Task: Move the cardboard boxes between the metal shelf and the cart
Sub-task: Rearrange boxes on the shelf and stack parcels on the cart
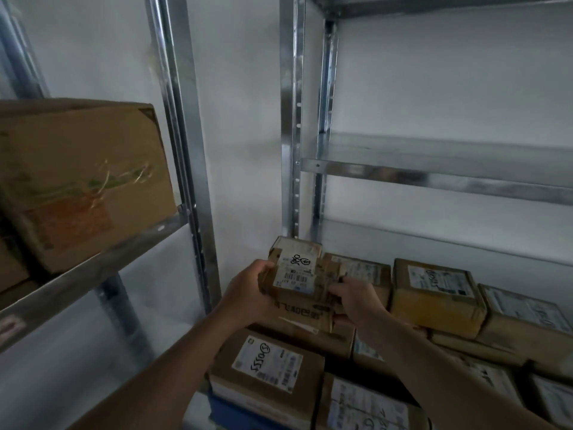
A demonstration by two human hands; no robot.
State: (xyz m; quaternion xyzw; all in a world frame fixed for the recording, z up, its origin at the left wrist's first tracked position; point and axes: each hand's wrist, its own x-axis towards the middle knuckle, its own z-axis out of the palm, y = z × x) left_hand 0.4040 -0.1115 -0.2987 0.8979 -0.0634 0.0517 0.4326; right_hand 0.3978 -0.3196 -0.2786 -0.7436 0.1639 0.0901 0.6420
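A small cardboard box (296,270) with a white barcode label sits on top of a stack at the left end of the metal shelf (434,175). My left hand (248,290) grips its left side. My right hand (356,294) grips its right side with curled fingers. Under it lies a larger box (305,310) with printed characters. Several more labelled boxes fill the lower level, among them one (437,293) to the right and one (266,367) in front marked with handwriting.
A big worn cardboard box (80,181) stands on a second metal rack (93,268) at the left. Upright posts (290,119) frame the gap between the racks. The middle shelf board on the right holds nothing. Something blue (235,411) shows below the boxes.
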